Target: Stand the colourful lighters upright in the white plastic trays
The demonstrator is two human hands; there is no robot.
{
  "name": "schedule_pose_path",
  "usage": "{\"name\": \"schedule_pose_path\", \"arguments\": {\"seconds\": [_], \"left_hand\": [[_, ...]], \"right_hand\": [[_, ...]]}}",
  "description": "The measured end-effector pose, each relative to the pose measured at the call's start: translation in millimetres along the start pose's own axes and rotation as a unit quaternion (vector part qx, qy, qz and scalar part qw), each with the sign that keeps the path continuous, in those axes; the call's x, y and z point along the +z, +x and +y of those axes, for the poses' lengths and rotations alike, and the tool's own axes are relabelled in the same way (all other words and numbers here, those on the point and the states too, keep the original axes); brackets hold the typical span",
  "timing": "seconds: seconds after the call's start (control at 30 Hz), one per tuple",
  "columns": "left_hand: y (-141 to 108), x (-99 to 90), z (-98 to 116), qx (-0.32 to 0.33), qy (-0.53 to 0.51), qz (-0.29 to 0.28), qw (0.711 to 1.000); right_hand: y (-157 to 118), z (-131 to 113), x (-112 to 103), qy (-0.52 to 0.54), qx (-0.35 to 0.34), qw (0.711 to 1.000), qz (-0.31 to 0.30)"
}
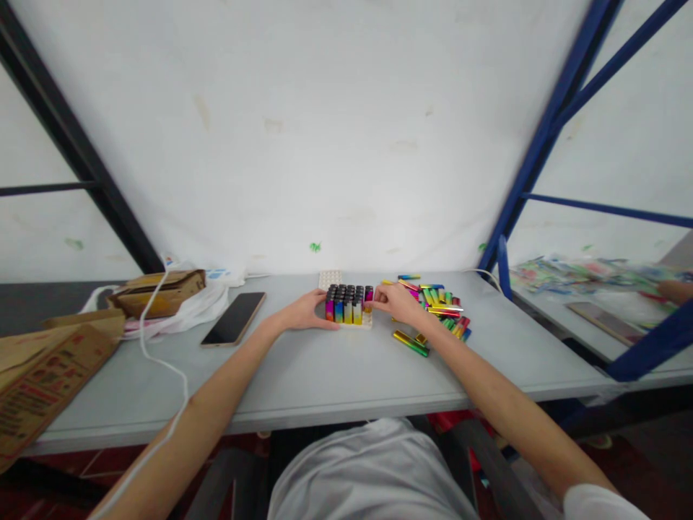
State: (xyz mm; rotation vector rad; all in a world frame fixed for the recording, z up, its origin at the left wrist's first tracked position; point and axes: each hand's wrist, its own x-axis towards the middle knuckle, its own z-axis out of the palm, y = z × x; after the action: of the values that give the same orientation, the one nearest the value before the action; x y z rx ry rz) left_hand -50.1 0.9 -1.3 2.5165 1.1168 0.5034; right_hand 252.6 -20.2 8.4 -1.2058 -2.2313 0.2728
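your left hand [306,312] lies curled against the left side of the white tray [364,323], fingers loosely bent around its near left corner and touching the outermost lighters, steadying rather than pinching. your right hand [395,302] is at the tray's right edge, thumb and fingers drawn close together on a pink lighter [369,297] at the end of the back rows; whether it is fully gripped or only touched is hard to tell at this size. the tray sits on the grey table [303,375], straight ahead of you near the wall, and it is packed with upright rainbow-coloured lighters [346,303] with black tops, standing in tight rows. just to the right of your right hand lies a loose pile of lighters [441,310], flat and crossing one another, with one green-gold lighter [410,343] lying apart nearer to you. a second, bare white tray [330,278] rests behind the filled one. to the left, well apart, a dark phone [234,318] lies flat beside a cardboard box [159,291] and a white cable [157,347].
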Motion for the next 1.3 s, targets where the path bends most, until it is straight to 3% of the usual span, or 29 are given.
{"name": "schedule_pose_path", "arguments": {"seconds": [0.17, 0.3, 0.4, 0.57, 0.73, 1.0, 1.13, 1.3], "left_hand": [[1, -0.5, 1, 0.003, -0.004, 0.004, 1.000], [1, -0.5, 2, -0.002, -0.009, -0.001, 1.000], [0, -0.9, 2, -0.008, -0.004, -0.002, 1.000], [0, -1.1, 3, -0.007, 0.003, 0.001, 1.000], [0, -1.7, 3, -0.007, 0.008, -0.003, 1.000], [1, -1.4, 2, -0.008, 0.002, -0.001, 1.000], [1, -1.4, 2, -0.004, 0.001, 0.004, 1.000], [0, -1.0, 1, 0.009, -0.005, 0.002, 1.000]], "right_hand": [[-4, 19, -33, 0.017, 0.005, 1.000, 0.002], [-13, 35, -55, 0.033, 0.010, 0.993, -0.112], [-17, 40, -55, 0.017, 0.000, 0.982, -0.190], [-15, 39, -42, -0.020, 0.002, 0.980, -0.199], [-12, 34, -42, 0.042, 0.009, 0.987, -0.155], [-6, 19, -39, 0.145, 0.060, 0.987, 0.017], [-3, 14, -39, 0.301, 0.110, 0.944, 0.074], [-1, 15, -40, 0.460, 0.150, 0.862, 0.152]]}}
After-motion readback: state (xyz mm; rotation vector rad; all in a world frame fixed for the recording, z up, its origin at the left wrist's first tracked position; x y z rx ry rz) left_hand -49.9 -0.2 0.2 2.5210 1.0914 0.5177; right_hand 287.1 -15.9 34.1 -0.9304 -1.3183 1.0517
